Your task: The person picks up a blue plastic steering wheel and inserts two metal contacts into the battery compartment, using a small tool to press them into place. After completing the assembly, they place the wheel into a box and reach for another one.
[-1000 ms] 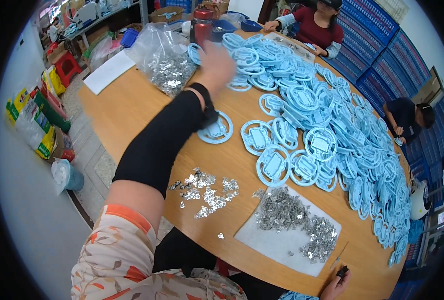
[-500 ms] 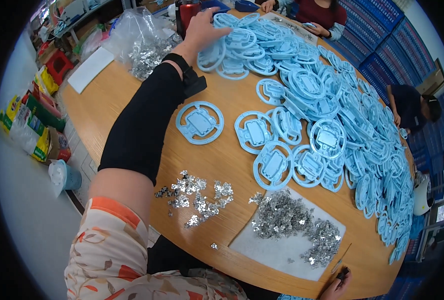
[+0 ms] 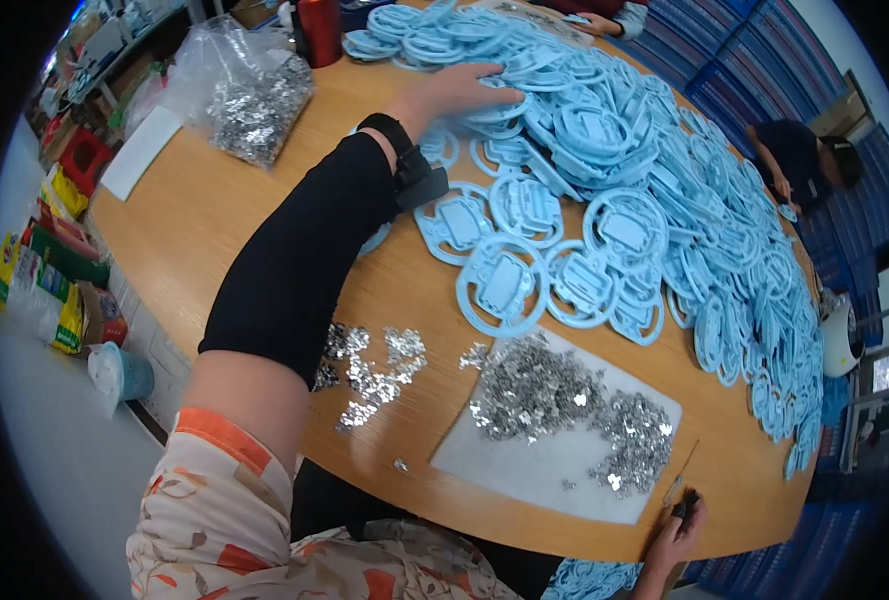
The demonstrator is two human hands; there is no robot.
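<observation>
Over the near edge of the pile of blue rings [image 3: 605, 135], the left hand [image 3: 455, 90] stretches out with its fingers parted; from here I can't tell whether a ring is pinched between them. To lift one well, I'd take it by the outer rim and ease it up steadily, since the rings overlap and a tug could drag their neighbours. The dark wristband [image 3: 420, 185] might snag too, so I'd hold that wrist high. The right hand [image 3: 677, 530] is closed round a black handle [image 3: 682, 507] by the tabletop [image 3: 585, 545] edge, best left low. Between the hands, metal pieces [image 3: 540, 390] lie heaped on a white sheet [image 3: 525, 480], with loose bits [image 3: 375, 375] beside it that the forearm should clear. Farther off stands a red flask [image 3: 320, 32].
</observation>
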